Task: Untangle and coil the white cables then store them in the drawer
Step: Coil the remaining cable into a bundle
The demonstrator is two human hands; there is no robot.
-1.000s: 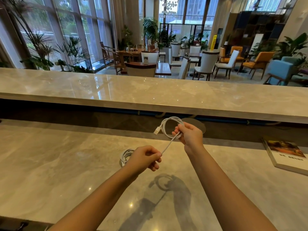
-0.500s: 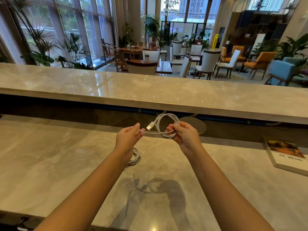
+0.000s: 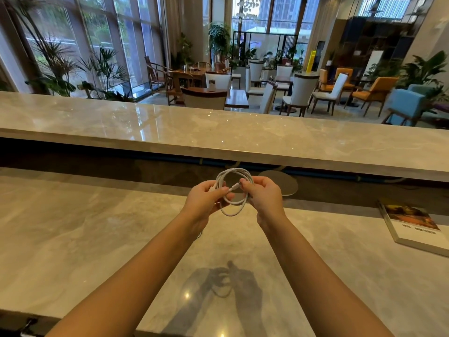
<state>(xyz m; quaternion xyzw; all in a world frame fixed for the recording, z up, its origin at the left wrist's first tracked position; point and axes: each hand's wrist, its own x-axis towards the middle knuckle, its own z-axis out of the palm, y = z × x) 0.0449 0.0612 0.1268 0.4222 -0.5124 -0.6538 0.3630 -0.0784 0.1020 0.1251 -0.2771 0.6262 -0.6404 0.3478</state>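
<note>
A white cable point(image 3: 233, 173) hangs as a small round coil in the air above the grey marble counter point(image 3: 97, 239). My right hand point(image 3: 263, 194) pinches the coil's right side. My left hand point(image 3: 206, 199) grips the left side and holds the cable's loose end with its plug between the fingers. Both hands are close together, nearly touching. A second white cable coil seen before on the counter is hidden behind my left wrist. No drawer is in view.
A book point(image 3: 413, 227) lies on the counter at the right. A round grey disc point(image 3: 281, 182) sits just beyond my right hand. A higher marble ledge point(image 3: 218, 132) runs across behind. A dark clip point(image 3: 29, 324) shows at the near left edge.
My left hand rose from the counter and came in to the coil, bringing the straight tail end with it. The coil grew rounder and the hands drew together.
</note>
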